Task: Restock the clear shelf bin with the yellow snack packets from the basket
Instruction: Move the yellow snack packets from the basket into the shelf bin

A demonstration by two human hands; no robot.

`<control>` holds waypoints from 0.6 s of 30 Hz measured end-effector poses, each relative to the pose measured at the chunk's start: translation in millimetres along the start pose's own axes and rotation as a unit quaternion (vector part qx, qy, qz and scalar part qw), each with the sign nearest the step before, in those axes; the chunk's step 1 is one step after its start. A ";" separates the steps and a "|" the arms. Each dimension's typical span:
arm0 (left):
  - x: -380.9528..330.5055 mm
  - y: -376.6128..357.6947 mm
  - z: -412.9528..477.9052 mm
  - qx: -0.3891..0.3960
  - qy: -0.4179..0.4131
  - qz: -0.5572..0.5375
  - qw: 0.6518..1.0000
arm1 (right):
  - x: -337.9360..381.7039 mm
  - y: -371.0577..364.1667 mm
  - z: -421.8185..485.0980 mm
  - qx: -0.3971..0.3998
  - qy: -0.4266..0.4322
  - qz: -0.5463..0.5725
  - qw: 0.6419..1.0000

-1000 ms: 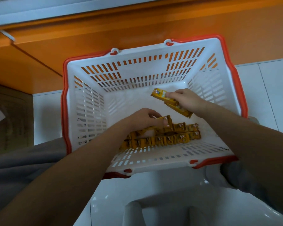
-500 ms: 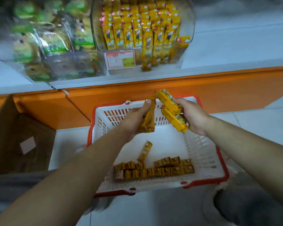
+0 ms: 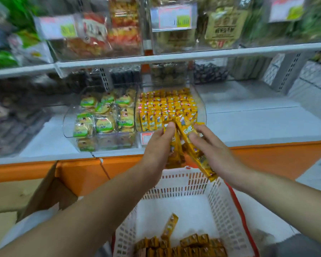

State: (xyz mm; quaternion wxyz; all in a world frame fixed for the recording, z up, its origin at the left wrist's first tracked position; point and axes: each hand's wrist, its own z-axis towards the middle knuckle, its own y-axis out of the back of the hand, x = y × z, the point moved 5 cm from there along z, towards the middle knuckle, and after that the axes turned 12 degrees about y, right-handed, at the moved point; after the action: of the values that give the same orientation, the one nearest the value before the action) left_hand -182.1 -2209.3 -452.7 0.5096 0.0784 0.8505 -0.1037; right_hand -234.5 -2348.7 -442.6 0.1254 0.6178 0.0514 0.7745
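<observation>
Head view: gripping yellow packets (image 3: 175, 143) in left hand (image 3: 158, 145), clamping another bunch (image 3: 204, 164) in right hand (image 3: 211, 153), just before clear bin (image 3: 202, 109) at shelf (image 3: 267, 123) front edge, above basket (image 3: 220, 201). Slot upright into front row, labels forward, one handful first.

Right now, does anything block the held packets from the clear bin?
Nothing visible does. The packets in the left hand and right hand reach the clear bin's front edge; stocked rows fill most of it.
</observation>
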 end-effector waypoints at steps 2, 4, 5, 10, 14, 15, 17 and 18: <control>1.5 0.8 -1.8 -0.016 -0.006 0.012 1.000 | -1.1 -11.0 -1.9 -0.003 0.008 0.004 1.000; 5.9 1.5 -0.1 -0.004 -0.001 -0.007 1.000 | -2.6 -22.1 -1.1 0.002 0.028 -0.004 1.000; 8.3 2.8 2.9 0.007 0.003 -0.028 1.000 | -2.3 -27.0 0.4 0.008 0.037 -0.007 0.999; 1.0 12.8 14.4 0.008 0.001 -0.059 0.998 | -1.4 -33.4 11.8 0.044 0.033 -0.012 0.998; -14.1 21.5 16.1 0.006 -0.012 -0.027 1.000 | -0.3 -31.5 20.8 0.095 0.025 -0.016 0.995; -17.7 24.5 17.1 0.008 -0.024 -0.023 0.999 | -2.1 -29.4 23.3 0.097 0.024 -0.016 0.995; -23.3 31.1 18.4 0.012 -0.037 -0.035 0.999 | -6.9 -24.0 26.8 0.085 -0.002 -0.005 0.996; -25.0 34.6 18.2 0.014 -0.036 -0.046 0.998 | -9.1 -21.1 27.8 0.071 -0.029 0.014 0.997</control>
State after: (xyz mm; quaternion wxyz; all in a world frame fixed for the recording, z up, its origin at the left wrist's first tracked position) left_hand -146.6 -2181.2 -442.3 0.5339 0.0423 0.8326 -0.1416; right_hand -202.9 -2332.8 -449.7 0.0716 0.6482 0.0941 0.7523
